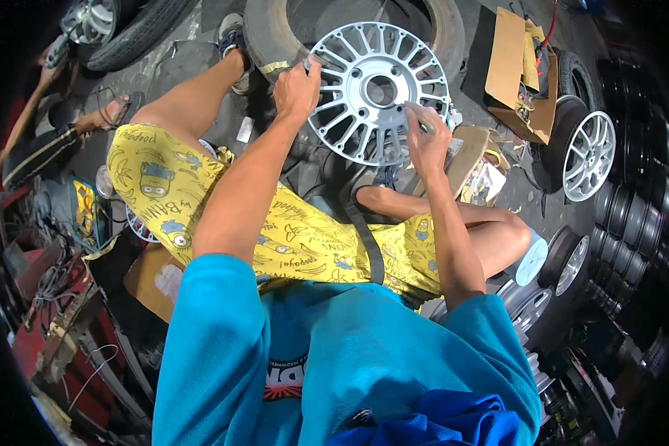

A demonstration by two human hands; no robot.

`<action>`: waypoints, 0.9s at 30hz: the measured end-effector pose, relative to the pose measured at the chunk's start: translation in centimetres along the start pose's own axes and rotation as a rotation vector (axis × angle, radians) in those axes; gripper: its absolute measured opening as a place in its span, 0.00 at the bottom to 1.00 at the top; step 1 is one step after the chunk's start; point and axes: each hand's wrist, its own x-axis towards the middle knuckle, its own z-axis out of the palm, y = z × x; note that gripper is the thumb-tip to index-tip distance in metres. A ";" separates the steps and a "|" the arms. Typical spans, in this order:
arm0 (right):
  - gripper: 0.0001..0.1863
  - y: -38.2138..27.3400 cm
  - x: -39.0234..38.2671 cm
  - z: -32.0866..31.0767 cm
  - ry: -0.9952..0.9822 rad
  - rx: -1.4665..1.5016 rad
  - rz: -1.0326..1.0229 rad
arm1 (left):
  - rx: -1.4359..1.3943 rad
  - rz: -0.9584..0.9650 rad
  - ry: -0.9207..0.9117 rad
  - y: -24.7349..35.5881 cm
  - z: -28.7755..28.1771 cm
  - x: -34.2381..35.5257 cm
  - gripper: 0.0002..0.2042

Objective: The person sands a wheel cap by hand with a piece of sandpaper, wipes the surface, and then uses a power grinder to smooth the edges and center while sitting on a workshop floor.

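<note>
A silver multi-spoke wheel face (348, 85) with a round centre hole leans over a worn tyre (264, 30) in front of me. My left hand (297, 91) is closed on the left edge of the wheel face, thumb and fingers at its outer rim. On the right side, my right hand (430, 145) is pinched over the lower right spokes, close to the centre hub. Something small and greyish shows between its fingers, too hidden to name.
An open cardboard box (511, 70) of odds and ends stands at the far right. Near it lies a silver wheel (589, 156), with stacks of dark wheels (632, 215) beyond. Another person's hand (52, 70) is by a wheel with tyre at far left.
</note>
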 end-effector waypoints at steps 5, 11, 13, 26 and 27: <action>0.09 1.6 1.1 -0.6 -0.108 0.348 0.457 | 0.020 0.010 -0.003 -0.2 0.1 0.1 0.33; 0.10 1.4 5.9 -3.4 -0.501 -0.126 -0.044 | -0.005 0.005 -0.008 -0.3 -0.1 0.1 0.32; 0.16 2.5 5.5 -3.6 -0.519 -0.175 -0.181 | -0.016 0.004 -0.014 -0.1 0.0 -0.1 0.32; 0.11 -0.3 3.0 -1.6 -0.320 0.122 0.363 | -0.014 -0.017 0.005 -0.1 -0.2 -0.1 0.32; 0.11 0.3 2.8 -1.3 -0.242 0.204 0.423 | -0.017 -0.015 0.004 0.1 -0.2 -0.1 0.32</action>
